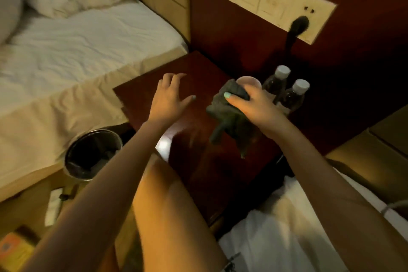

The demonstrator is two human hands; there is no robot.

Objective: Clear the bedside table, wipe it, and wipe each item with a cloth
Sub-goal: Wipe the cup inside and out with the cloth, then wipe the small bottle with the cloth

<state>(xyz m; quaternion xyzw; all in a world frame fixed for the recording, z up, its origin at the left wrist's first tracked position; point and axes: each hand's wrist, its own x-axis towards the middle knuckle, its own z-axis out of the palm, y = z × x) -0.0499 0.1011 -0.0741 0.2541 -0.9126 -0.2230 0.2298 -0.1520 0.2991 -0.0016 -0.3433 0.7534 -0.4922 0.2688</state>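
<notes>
Right hand (254,105) grips cloth (230,127) beside bottles (292,96) at table (198,70) edge.

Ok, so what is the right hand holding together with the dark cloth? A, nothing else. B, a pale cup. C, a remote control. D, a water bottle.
B: the right hand grips the dark cloth against a pale cup, whose round rim shows above the fingers, while the two capped water bottles stand beyond the hand.
</notes>
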